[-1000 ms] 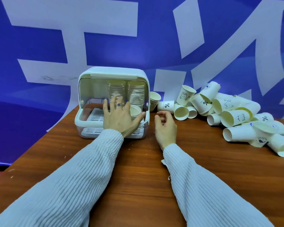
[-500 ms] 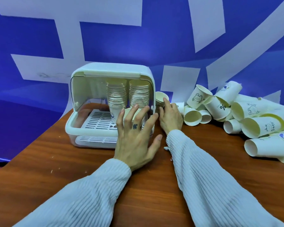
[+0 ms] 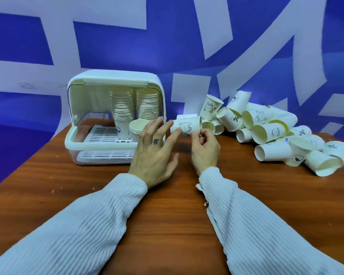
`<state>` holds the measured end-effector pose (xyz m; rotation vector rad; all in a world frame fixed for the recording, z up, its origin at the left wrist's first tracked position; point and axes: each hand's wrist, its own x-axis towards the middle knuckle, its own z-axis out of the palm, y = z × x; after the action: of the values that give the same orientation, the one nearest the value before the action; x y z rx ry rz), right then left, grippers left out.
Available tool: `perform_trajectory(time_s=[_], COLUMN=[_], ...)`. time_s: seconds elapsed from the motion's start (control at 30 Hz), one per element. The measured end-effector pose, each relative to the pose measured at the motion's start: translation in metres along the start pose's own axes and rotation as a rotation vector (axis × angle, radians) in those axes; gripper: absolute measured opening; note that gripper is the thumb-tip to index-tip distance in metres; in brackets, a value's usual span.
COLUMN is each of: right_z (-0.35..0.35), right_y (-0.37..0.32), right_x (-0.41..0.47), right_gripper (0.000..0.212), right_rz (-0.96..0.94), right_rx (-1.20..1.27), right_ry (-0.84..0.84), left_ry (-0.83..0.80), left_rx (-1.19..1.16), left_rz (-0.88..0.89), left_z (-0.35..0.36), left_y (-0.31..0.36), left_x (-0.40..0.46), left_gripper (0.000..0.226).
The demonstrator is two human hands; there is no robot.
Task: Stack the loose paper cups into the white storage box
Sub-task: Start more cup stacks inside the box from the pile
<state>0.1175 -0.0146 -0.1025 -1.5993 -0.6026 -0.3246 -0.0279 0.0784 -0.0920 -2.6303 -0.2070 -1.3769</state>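
A: Our right hand (image 3: 204, 149) has its fingers and thumb curled round a cup (image 3: 187, 126), held on its side just above the hand, clear of the worktop (image 3: 167, 215). The left hand (image 3: 154, 153) is spread, fingers straight, its tips touching the cup's base end.

B: So we pass it leftward. Where does it go?

A: Into the box (image 3: 115, 118), just beyond the left hand. Two tall stacks (image 3: 135, 106) stand at the back; a short stack (image 3: 138, 129) sits in front, right behind the left fingers.

B: Then we should turn the cup upright, mouth up, before it reaches the short stack.

A: Yes, and seat it straight down. Paper crushes easily, so we grip lightly near the rim.

B: The pile (image 3: 276, 133) off to the right of the right hand is large; we judge much remains.
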Motion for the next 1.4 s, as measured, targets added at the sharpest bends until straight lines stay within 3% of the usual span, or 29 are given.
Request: perform_trajectory(time_s=[0.13, 0.27, 0.4, 0.47, 0.5, 0.6, 0.7, 0.87, 1.17, 1.3, 1.4], right_z=[-0.035, -0.048, -0.04, -0.031, -0.025, -0.008, 0.004, 0.014, -0.022, -0.038, -0.036], right_y=[-0.016, -0.02, -0.014, 0.001, 0.011, 0.033, 0.04, 0.046, 0.018, -0.005, -0.031], right_x=[-0.037, -0.047, -0.03, -0.005, 0.008, 0.029, 0.043, 0.056, 0.024, 0.007, 0.003], right_gripper=[0.015, 0.022, 0.028, 0.023, 0.022, 0.042, 0.054, 0.06, 0.04, 0.023, 0.015], right_rz=[-0.149, -0.233, -0.141, -0.1, -0.073, 0.056, -0.006, 0.042, -0.03, -0.104, -0.102], right_rx=[0.035, 0.058, 0.089, -0.145, -0.326, -0.722, -0.894, -0.925, -0.687, -0.412, -0.055], right_ry=[-0.178, -0.249, -0.131, -0.064, -0.108, -0.397, -0.524, -0.5, -0.224, -0.004, 0.033], left_ry=[-0.107, -0.157, -0.163, -0.141, -0.136, -0.12, -0.13, -0.117, -0.093, 0.051, 0.213], left_rx=[-0.12, -0.12, -0.158, -0.178, -0.18, -0.181, -0.214, -0.231, -0.387, -0.509, -0.565], left_rz=[0.113, 0.105, -0.059, -0.108, -0.109, -0.062, 0.003, 0.017, -0.078, -0.285, -0.521], left_z=[-0.002, 0.0, 0.0, 0.0, 0.0, 0.0, 0.002, 0.005, -0.009, -0.025, -0.038], left_y=[0.015, 0.02, 0.016, 0.016, 0.016, 0.017, 0.019, 0.017, 0.017, 0.013, 0.0], left_x=[-0.004, -0.005, -0.006, -0.006, -0.006, -0.006, -0.008, -0.007, -0.011, -0.014, -0.011], left_gripper=[0.077, 0.083, 0.078, 0.075, 0.074, 0.075, 0.075, 0.074, 0.076, 0.073, 0.067])
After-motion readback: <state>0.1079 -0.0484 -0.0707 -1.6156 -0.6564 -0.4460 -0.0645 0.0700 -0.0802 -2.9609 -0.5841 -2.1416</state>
